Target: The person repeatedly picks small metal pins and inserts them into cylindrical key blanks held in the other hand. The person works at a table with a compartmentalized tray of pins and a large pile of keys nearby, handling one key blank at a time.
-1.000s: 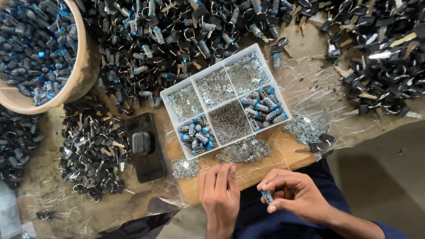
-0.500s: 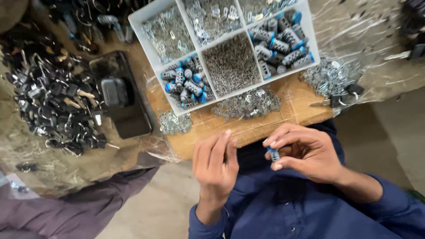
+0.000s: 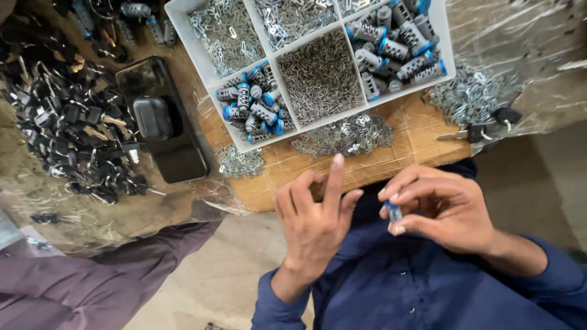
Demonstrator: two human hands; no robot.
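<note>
Below the near edge of the wooden board (image 3: 422,131), I see my right hand (image 3: 443,211) pinching a small lock cylinder (image 3: 394,212) between thumb and fingertips, closed snugly around it. Only a short stretch of the cylinder shows: a blue end and a silvery metal body, mostly covered by my fingers. My left hand (image 3: 315,223) sits just beside it, also below the board's edge, holding nothing that I can see, its index finger raised toward the board and the other fingers loosely curled. On the board rests a white divided tray (image 3: 441,36); matching blue-and-silver cylinders (image 3: 394,49) fill two of its compartments, thin pins (image 3: 321,76) another. Small metal clips (image 3: 345,137) lie scattered on the board between the tray and my hands. Left of the board sits a dark phone (image 3: 177,153) with a black case (image 3: 153,117) on top.
</note>
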